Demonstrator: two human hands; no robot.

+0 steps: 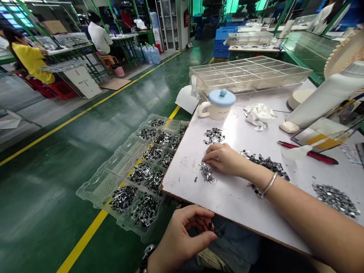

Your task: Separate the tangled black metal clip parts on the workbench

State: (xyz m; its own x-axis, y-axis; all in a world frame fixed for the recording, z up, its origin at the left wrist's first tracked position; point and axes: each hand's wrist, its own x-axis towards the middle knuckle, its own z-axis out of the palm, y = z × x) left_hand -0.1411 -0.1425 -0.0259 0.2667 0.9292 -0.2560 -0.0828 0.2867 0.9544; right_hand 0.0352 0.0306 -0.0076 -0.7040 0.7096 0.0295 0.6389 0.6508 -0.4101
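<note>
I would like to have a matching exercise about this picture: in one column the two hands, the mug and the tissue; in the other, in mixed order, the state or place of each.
1. Left hand
2. Right hand
3. Mug
4. Tissue

A. White and crumpled
B. Has fingers at the small pile
C. Holds a dark part
D. Cream, with a blue lid

Pairs: 1-C, 2-B, 3-D, 4-A
</note>
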